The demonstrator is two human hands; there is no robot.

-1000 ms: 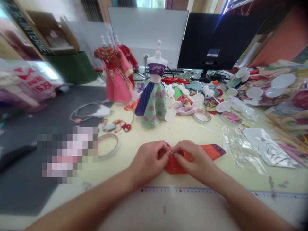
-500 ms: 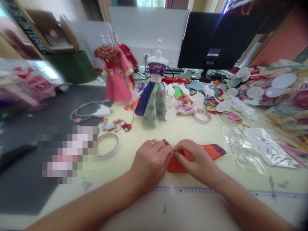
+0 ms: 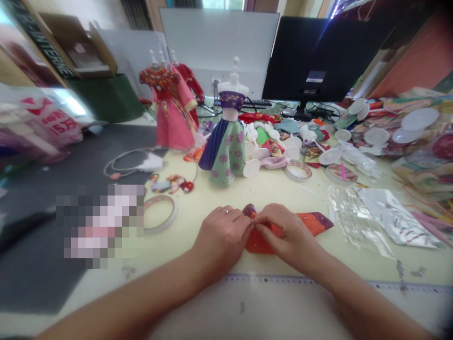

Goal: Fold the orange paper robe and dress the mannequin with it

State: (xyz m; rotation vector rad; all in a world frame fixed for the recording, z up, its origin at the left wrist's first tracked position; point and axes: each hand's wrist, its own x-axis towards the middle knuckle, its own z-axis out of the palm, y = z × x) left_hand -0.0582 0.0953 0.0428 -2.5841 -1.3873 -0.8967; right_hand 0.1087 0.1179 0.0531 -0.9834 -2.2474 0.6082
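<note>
An orange doll garment (image 3: 257,245) with purple patterned trim lies on the pale tabletop, one sleeve pointing right. My left hand (image 3: 221,236), with a ring on one finger, is closed at its left side, fingertips pinching the cloth near the purple-edged part. Meeting those fingertips, my right hand (image 3: 285,231) is closed in a pinch over the middle of the garment. Whatever sits between the right thumb and forefinger is too small to make out. Both hands cover part of the cloth.
Beyond the hands stands a doll dress form (image 3: 226,141) in a purple top and green floral skirt. Tape rolls (image 3: 161,215), a clear plastic packet (image 3: 392,217) and a ruler (image 3: 265,280) lie around. Dressed forms (image 3: 173,123), piled doll pieces and monitors (image 3: 318,61) fill the back.
The left fingers have shifted slightly, and more of the purple trim shows between the hands. Both hands stay at the same place on the garment.
</note>
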